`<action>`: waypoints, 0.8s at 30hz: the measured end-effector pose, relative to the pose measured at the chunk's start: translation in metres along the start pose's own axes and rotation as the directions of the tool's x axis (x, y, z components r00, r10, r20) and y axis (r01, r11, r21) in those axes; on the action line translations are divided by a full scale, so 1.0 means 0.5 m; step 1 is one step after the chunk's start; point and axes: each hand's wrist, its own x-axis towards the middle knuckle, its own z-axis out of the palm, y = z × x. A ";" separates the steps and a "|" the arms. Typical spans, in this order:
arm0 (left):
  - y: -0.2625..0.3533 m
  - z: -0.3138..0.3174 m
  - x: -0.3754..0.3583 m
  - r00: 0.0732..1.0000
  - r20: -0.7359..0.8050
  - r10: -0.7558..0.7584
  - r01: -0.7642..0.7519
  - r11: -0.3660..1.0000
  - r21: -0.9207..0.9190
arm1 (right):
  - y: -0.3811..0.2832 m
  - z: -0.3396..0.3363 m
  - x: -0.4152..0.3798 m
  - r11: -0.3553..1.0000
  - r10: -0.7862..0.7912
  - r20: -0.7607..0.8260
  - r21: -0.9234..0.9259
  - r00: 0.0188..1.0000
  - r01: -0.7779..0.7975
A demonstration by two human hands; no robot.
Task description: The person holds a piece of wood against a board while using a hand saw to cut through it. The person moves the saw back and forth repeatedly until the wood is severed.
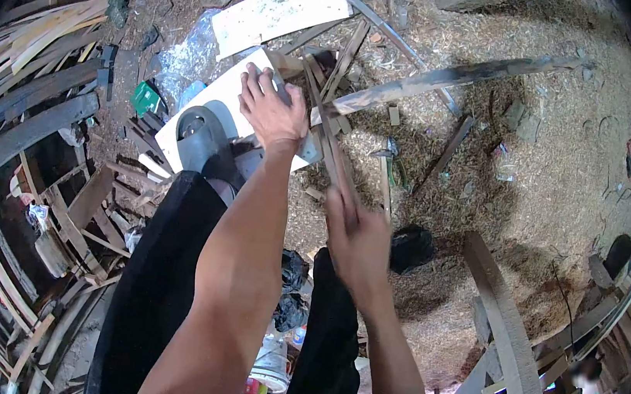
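My left hand [271, 110] lies with its fingers spread on a pale board [222, 97], pressing down near its upper end. A sandalled foot [206, 134] stands on the same board, just left of my wrist. My right hand [360, 245], slightly blurred, is closed around the lower end of a long narrow wooden tool [330, 140], shaped like a frame saw. This tool slants up and left, passing right beside the board's right edge. A long, mottled curved plank [438, 79] reaches from near the tool toward the upper right.
Sawdust [537, 160] covers the ground. A hammer [388, 159] lies right of the wooden tool. Stacked curved timbers [30, 110] line the left side. Another white board [274, 17] lies ahead, and a thick curved beam [506, 335] rises at lower right. A white bucket [271, 363] is between my legs.
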 end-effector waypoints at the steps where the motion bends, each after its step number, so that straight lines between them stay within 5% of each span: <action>1: 0.001 0.000 0.001 1.000 0.005 -0.007 0.007 1.000 -0.001 | 0.010 -0.026 -0.063 1.000 -0.008 -0.019 0.002 1.000 0.008; 3: 0.005 0.003 0.000 1.000 -0.012 -0.012 0.012 1.000 -0.009 | 0.039 -0.075 -0.161 0.984 0.066 0.023 0.164 0.998 -0.069; 6: 0.006 0.001 -0.006 1.000 -0.003 -0.016 0.016 1.000 -0.017 | 0.074 -0.045 -0.145 1.000 0.006 -0.009 -0.001 1.000 -0.006; 7: 0.005 0.000 -0.004 1.000 0.011 -0.018 0.018 1.000 -0.010 | 0.045 -0.006 -0.084 0.978 -0.167 -0.174 0.098 0.970 0.186; 11: 0.002 -0.005 -0.001 0.999 0.035 -0.014 0.014 1.000 -0.013 | -0.055 0.050 0.109 0.996 -0.049 -0.039 -0.082 0.998 0.046; 17: 0.008 -0.004 0.003 0.998 0.052 -0.044 0.045 0.999 -0.023 | 0.049 -0.033 -0.096 0.991 -0.119 -0.044 -0.067 0.992 0.116; 20: 0.000 -0.007 -0.001 0.998 0.046 -0.036 0.037 0.999 -0.023 | 0.024 -0.068 -0.152 0.998 0.064 0.008 -0.026 0.998 -0.064; 24: -0.003 0.003 -0.007 1.000 0.018 -0.014 0.013 1.000 0.007 | 0.025 0.037 0.006 0.985 -0.173 -0.143 -0.042 0.974 0.169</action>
